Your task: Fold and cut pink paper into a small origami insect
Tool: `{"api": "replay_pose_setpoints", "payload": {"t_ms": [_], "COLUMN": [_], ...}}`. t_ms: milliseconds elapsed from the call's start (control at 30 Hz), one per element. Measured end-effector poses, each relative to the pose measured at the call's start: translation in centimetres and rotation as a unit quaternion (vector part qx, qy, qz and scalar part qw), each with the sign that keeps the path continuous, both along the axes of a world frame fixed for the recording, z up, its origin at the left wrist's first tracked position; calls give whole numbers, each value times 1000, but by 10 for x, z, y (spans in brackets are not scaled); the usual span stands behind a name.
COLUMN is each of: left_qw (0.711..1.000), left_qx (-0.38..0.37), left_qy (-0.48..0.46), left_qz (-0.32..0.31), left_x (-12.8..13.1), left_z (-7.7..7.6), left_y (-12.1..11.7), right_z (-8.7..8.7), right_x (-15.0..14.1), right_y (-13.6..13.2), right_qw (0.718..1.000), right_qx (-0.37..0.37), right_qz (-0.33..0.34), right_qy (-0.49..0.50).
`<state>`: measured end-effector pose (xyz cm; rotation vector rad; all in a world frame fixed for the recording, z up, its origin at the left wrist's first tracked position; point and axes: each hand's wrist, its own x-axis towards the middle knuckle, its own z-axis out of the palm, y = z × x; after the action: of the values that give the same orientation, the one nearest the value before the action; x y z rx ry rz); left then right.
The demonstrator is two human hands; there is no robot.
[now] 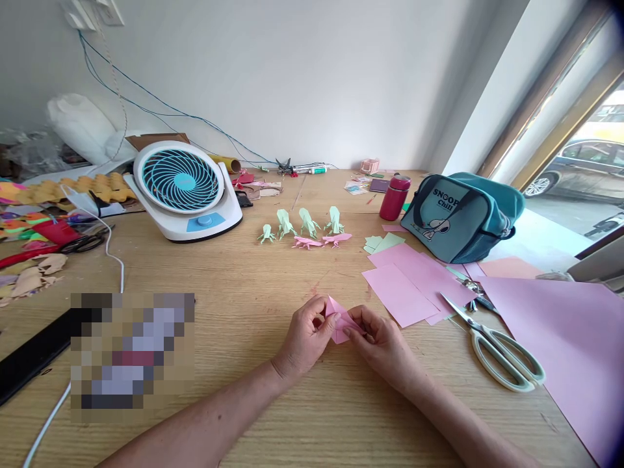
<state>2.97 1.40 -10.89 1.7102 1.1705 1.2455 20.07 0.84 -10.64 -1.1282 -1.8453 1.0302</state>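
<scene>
A small folded piece of pink paper (338,333) is pinched between both hands, just above the wooden table. My left hand (307,331) grips its left side with thumb and fingers. On its right edge, the thumb and fingers of my right hand (383,341) are closed too. Beyond the hands stand several folded light-green paper figures (308,223), with two pink paper figures (336,240) in front of them. Flat pink sheets (400,292) lie to the right of my right hand, and scissors with pale handles (504,357) rest beside them.
A white and blue fan (182,188) stands at the back left. Toward the back right are a red flask (394,198) and a teal bag (451,218). A large pink sheet (575,351) covers the right edge. A black case (36,354) and white cable (121,273) lie left.
</scene>
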Motion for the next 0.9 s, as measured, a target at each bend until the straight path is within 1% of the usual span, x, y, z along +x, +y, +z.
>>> {"api": "replay_pose_setpoints", "payload": {"t_ms": [233, 367, 533, 700, 900], "left_qw": [995, 993, 989, 986, 982], "left_qx": [-59, -77, -108, -120, -135], "left_qy": [-65, -83, -95, -115, -127], "left_qz": [-37, -32, -28, -31, -32], "left_x": [-1, -2, -2, -2, -2], "left_z": [-5, -5, -3, -2, -3], "left_y": [4, 6, 5, 3, 3], "right_z": [5, 7, 4, 4, 5], "right_x": [-1, -2, 0, 1, 1], "right_y": [-2, -2, -1, -4, -5], "right_qw": [1000, 999, 998, 996, 995], "right_qx": [26, 42, 54, 73, 94], "right_qz": [-15, -17, -22, -30, -33], "right_qy": [-6, -15, -25, -35, -27]}}
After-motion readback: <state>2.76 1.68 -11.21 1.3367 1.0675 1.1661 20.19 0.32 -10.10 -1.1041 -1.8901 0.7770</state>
